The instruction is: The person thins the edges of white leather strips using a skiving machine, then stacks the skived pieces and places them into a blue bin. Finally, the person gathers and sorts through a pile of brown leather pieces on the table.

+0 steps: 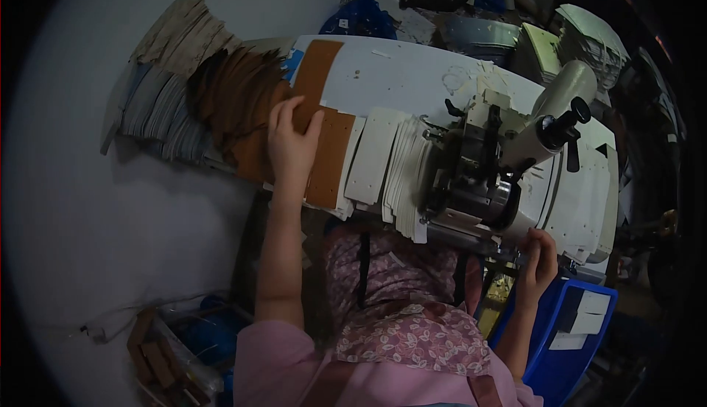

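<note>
My left hand (293,142) is at the left of the white table, with thumb and fingers closed round the lower end of a flat brown strip (318,68). Just beneath it lies another brown strip (329,160) with small holes, on top of a row of overlapping white strips (374,156). My right hand (537,263) is at the table's front edge, fingers curled and pinching the end of a white strip (520,226) by the machine (482,179). The machine's metal parts hide the far part of that strip.
Brown strips (239,97) are stacked at the left, beside grey strips (162,109) against the wall. More white strips (585,193) lie right of the machine. A blue bin (567,341) stands below on the right, and a cardboard box (158,355) sits on the floor at left.
</note>
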A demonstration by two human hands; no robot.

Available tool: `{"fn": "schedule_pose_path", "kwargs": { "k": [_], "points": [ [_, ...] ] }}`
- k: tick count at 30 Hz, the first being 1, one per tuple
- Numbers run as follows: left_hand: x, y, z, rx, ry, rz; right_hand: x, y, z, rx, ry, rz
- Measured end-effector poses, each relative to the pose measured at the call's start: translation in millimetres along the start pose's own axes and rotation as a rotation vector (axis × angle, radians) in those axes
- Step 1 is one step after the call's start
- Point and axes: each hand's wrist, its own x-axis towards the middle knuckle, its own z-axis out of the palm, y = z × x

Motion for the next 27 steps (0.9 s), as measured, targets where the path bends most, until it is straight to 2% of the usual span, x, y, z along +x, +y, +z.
{"fn": "schedule_pose_path", "kwargs": {
  "k": [1, 3, 5, 6, 8, 10, 13, 15, 17, 18, 20, 23, 25, 27],
  "points": [
    [-19.1, -6.3, -4.6, 0.034, 0.062, -0.007, -2.4, 0.7, 2.0, 0.016, -0.006, 0.028],
    [-56.6, -27.7, 0.9, 0.3, -0.059, -0.118, -4.8, 2.2, 8.3, 0.048, -0.031, 0.074],
    [-85.5, -52.5, 22.8, 0.544, -0.058, 0.049, -5.1, 5.1, 15.7, 0.042, -0.09, 0.078],
    [-90.7, -38.6, 27.1, 0.621, -0.003, 0.159, -3.2, 5.9, 20.9, 0.044, -0.131, 0.075],
    [-95.3, -21.7, 45.5, 0.257, -0.142, 0.195, -1.9, 0.3, 29.9, 0.027, -0.18, 0.061],
    [-99.4, -6.2, 69.4, 0.208, -0.246, 0.147, -2.3, -9.1, 38.7, 0.008, -0.204, 0.039],
    [-94.9, 4.1, 92.1, 0.356, -0.207, 0.098, -3.2, -13.5, 42.3, -0.053, -0.277, -0.076],
    [-86.4, 6.8, 91.0, 0.341, -0.281, -0.033, -8.2, -13.0, 44.5, -0.09, -0.257, -0.102],
    [-73.5, 16.0, 81.5, 0.354, -0.344, -0.082, -12.5, -15.8, 43.8, -0.068, -0.284, -0.026],
    [-71.7, 12.9, 82.0, 0.245, -0.303, -0.106, -13.8, -16.2, 42.7, -0.067, -0.3, 0.008],
    [-65.4, 10.7, 77.7, 0.003, -0.256, -0.151, -15.7, -13.3, 47.5, -0.073, -0.278, -0.056],
    [-74.4, 24.5, 63.1, -0.456, -0.18, -0.159, -22.7, -13.9, 55.8, 0.111, -0.241, 0.16],
    [-95.6, 58.7, 42.7, -0.82, -0.334, -0.214, -24.6, -12.1, 69.2, 0.242, -0.217, 0.132],
    [-126.7, 99.2, 25.8, -0.948, -0.435, -0.241, -27.5, -17.1, 85.4, 0.386, -0.18, 0.165]
  ]
}}
